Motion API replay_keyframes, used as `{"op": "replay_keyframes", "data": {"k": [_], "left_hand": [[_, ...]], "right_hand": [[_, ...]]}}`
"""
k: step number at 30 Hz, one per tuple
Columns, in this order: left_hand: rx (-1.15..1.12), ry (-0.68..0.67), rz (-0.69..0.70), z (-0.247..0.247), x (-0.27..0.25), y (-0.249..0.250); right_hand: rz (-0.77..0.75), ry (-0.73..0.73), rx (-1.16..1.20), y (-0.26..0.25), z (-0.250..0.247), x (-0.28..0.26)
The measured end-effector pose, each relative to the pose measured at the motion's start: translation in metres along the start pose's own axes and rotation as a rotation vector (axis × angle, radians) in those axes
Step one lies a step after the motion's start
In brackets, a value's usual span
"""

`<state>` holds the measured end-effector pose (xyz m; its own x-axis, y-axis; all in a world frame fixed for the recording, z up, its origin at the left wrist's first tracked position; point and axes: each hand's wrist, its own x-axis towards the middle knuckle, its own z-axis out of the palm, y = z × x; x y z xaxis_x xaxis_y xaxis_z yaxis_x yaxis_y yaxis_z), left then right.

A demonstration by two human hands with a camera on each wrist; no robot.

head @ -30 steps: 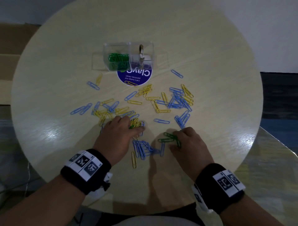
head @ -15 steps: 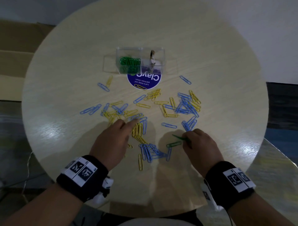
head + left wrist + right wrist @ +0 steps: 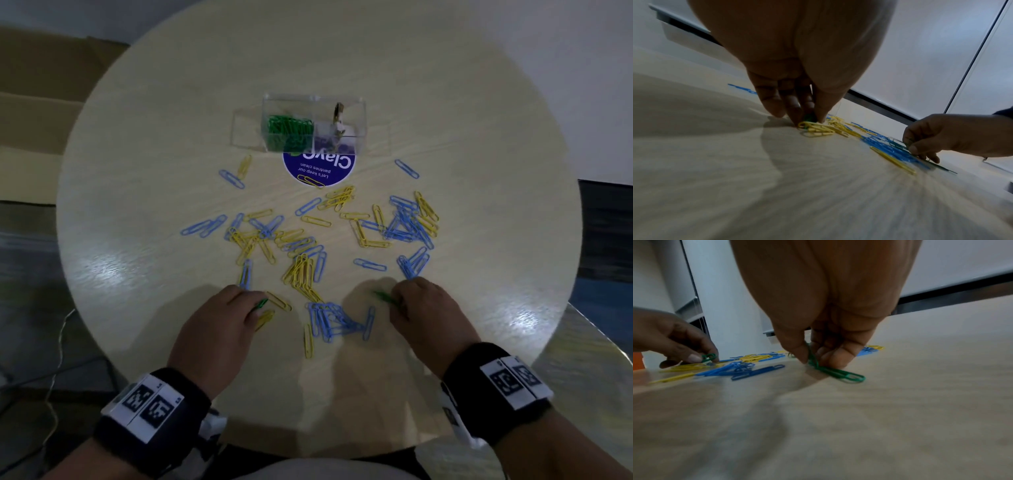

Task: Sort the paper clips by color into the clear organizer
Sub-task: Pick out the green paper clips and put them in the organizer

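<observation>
Left hand pinching a green clip between thumb and fingertips, near side of the clear organizer. Right hand pinching glossy green clips, thin looped wire, tips touching the table.

head: above, facing down on table | wrists: low, close, forward; each shows the opposite hand

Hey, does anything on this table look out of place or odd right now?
Mostly expected: loose blue and yellow clips scattered over the table. One oddity: the clear organizer holds green clips in one compartment, but the next has a small metal object standing in it, not a paper clip. One yellow clip lies on the purple sticker.
</observation>
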<state>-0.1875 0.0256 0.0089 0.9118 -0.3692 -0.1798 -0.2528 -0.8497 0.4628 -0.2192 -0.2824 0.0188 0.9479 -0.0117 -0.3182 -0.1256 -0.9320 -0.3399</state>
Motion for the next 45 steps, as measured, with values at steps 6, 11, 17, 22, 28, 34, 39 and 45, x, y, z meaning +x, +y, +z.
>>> {"op": "replay_keyframes", "data": {"k": [6,11,17,22,28,34,39,45], "left_hand": [[-0.054,0.058,-0.023,-0.004,0.003,-0.001],[-0.164,0.090,-0.091,-0.009,-0.004,0.004],[-0.141,-0.116,-0.115,0.002,-0.016,0.001],[-0.157,-0.076,-0.127,-0.001,-0.001,-0.003],[-0.131,-0.114,-0.104,-0.006,-0.001,-0.003],[-0.073,-0.132,-0.036,-0.009,0.001,0.007],[0.008,-0.115,0.291,-0.001,0.006,0.043],[0.191,-0.307,0.930,0.051,0.027,0.129]], "right_hand": [[0.180,0.072,0.260,0.011,-0.017,0.012],[0.358,0.179,0.702,0.020,-0.035,0.023],[0.243,0.144,0.461,0.014,-0.056,0.020],[0.152,0.013,0.251,0.017,-0.027,-0.027],[0.210,-0.004,0.078,0.021,0.000,-0.039],[0.236,-0.010,0.104,0.022,0.001,-0.040],[0.215,-0.085,0.021,0.021,-0.006,-0.035],[0.249,-0.069,0.034,0.025,-0.010,-0.036]]}}
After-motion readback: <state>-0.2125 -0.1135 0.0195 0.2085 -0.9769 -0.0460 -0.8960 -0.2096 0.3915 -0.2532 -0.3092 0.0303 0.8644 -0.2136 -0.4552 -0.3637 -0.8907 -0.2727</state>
